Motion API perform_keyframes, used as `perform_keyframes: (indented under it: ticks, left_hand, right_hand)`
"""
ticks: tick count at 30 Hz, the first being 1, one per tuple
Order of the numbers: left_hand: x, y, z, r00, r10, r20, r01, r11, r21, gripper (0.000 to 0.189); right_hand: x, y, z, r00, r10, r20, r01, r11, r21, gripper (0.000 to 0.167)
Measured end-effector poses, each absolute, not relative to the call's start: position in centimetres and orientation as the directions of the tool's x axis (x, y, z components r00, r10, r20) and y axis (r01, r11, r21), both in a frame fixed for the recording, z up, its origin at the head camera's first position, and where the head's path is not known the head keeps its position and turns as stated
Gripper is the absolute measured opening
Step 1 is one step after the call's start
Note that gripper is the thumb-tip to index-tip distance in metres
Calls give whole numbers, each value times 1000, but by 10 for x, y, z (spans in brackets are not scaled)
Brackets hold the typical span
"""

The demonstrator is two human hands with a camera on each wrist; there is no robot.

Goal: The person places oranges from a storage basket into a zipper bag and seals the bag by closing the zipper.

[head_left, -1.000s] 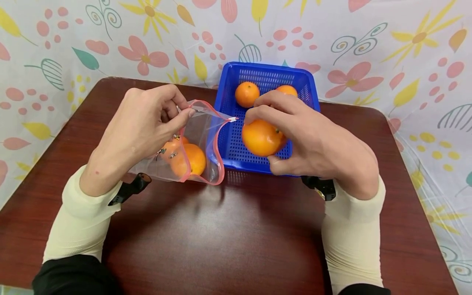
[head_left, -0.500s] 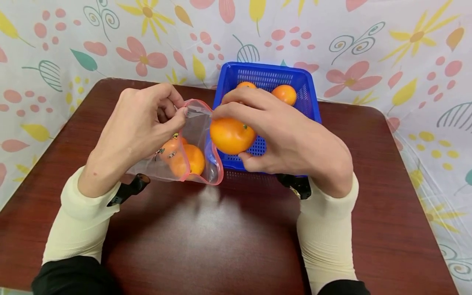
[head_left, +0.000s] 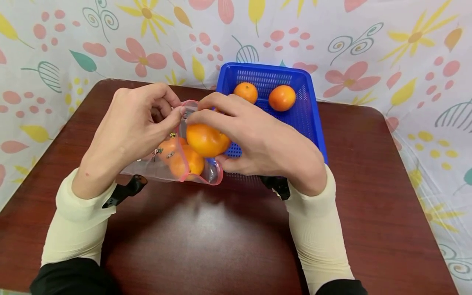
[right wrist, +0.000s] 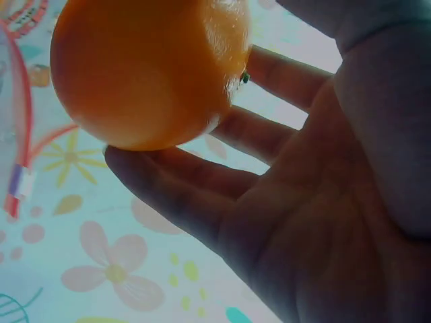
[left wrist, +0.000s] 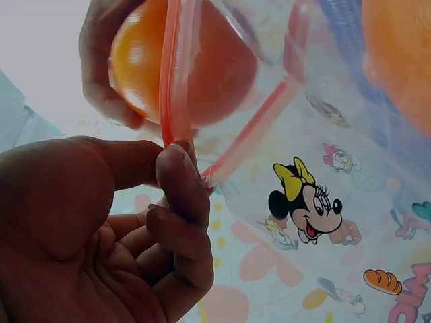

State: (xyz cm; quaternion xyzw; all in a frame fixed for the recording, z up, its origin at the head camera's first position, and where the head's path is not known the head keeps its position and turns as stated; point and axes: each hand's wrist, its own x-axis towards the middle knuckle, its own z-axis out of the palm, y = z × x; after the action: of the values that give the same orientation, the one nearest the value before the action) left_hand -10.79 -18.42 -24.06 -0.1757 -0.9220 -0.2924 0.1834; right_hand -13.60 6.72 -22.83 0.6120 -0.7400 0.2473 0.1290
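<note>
Left hand (head_left: 130, 127) is pinching a clear, red-rimmed plastic bag (head_left: 155, 168) bearing cropped lettering (left wrist: 406, 311); right hand (head_left: 254, 137) alongside is gripping a round orange fruit (head_left: 207, 141).

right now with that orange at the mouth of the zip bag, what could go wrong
The held orange might snag on the pink rim, which the left hand pinches at one spot, and tug the clear zip bag loose. The right hand holds that glossy fruit by its fingertips, so it could slip. The bagged oranges lie close to the opening, so a bump might roll one out.
</note>
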Motion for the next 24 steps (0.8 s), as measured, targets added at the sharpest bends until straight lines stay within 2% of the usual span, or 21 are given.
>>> perform_keyframes:
  ticks: [12,18,24]
  left_hand:
    - [-109,-186,-240,-863,227,452,444,768,461,13]
    - [-108,-187,-240,-857,216,467,445,767,462,14]
    - [-107,-188,-239,-846,215,487,452,773,444,14]
  right_hand:
    - [-146,51,-249,-283,-854,437,-951,189,-247,64]
    - [-144,42,-255,-332,-856,397,-942,278,-189,62]
    - [-142,33,-262,-366,-846,388,-927,366,-76,62]
